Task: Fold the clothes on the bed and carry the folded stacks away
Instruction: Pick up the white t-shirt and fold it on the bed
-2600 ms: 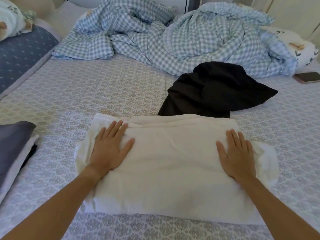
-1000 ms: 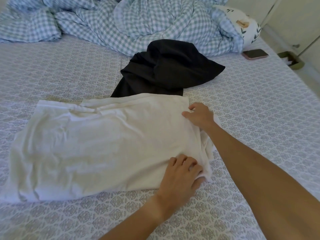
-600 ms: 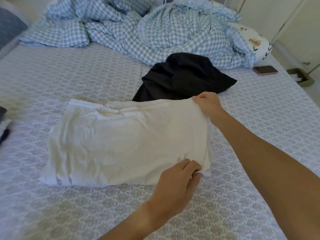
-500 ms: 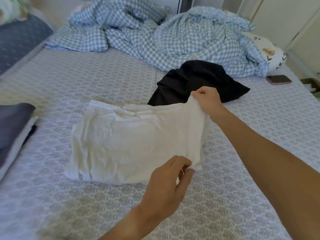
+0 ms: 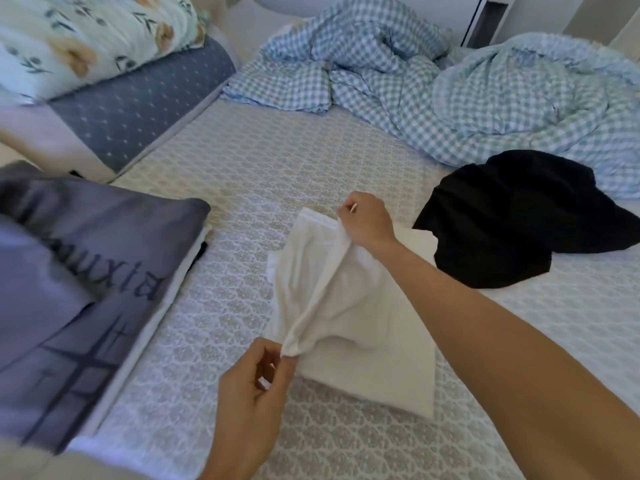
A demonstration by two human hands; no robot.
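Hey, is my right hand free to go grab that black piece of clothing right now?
Probably not yet. The right hand is pinching the far corner of the white garment, as the left hand pinches the near one. The black garment lies unobstructed just right of it, so letting go should clear the way.

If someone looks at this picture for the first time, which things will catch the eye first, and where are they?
In the middle of the bed, both hands lift one edge of the white garment: the left hand pinches the near corner and the right hand grips the far one. A crumpled black garment lies to the right, before the checked duvet. At the left lies a folded grey garment with dark lettering.
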